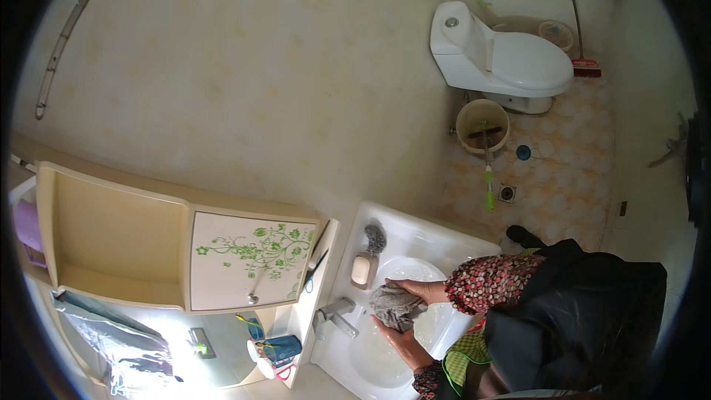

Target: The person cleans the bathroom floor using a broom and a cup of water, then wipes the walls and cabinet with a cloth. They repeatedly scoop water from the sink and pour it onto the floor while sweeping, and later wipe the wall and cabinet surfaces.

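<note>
Both hands grip a wet, grey, wadded cloth (392, 306) over a white washbasin (361, 364). My left hand (397, 340) holds it from the lower side of the picture. On the upper side, my right hand (417, 290) has its fingers against the same cloth. Water with some suds (430, 323) lies in the bowl below. Beside the cloth stands a metal faucet (340, 315). A pale soap bar (361, 270) rests in a soap dish (364, 285) on the basin's rim, near a grey scouring pad (375, 239).
A shelf (304, 319) with cups (282, 349) runs behind the faucet, below a mirror (225, 339) and a cabinet door (250, 261) with green floral print. Beyond the basin are a bucket (466, 144) holding a green-handled squeegee (489, 183), a toilet (527, 64) and a broom (586, 66).
</note>
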The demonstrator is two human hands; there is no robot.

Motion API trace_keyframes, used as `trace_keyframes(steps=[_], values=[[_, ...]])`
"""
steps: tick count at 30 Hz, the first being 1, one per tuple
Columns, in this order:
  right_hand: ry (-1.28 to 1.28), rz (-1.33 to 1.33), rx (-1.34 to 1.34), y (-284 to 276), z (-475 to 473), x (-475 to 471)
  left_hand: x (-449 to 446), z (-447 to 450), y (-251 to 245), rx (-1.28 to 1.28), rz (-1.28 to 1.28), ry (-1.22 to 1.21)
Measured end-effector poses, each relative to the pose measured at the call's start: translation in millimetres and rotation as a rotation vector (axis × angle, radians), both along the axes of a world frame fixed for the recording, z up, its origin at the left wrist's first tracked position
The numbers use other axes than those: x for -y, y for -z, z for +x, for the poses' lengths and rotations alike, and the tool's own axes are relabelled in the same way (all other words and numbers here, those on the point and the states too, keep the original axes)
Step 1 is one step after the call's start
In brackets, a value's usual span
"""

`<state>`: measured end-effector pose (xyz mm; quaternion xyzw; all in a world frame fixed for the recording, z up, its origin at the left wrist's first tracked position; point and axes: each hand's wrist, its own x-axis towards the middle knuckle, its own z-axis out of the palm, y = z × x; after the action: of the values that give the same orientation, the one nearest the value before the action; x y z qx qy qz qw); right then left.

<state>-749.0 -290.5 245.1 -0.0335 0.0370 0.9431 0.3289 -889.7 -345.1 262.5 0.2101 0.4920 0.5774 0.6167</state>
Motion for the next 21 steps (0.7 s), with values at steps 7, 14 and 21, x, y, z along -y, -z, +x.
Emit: trace_keyframes(steps=[7,14,21], values=[[0.184,0.586,0.830,-27,-2,-2,2,14,35,-0.979,0.126,-0.231],[0.222,0.728,0.879,-19,10,-26,37,2,-24,-0.646,0.234,0.130],[0.048,0.827,0.376,-53,17,-29,31,27,-19,0.430,0.092,-0.039]])
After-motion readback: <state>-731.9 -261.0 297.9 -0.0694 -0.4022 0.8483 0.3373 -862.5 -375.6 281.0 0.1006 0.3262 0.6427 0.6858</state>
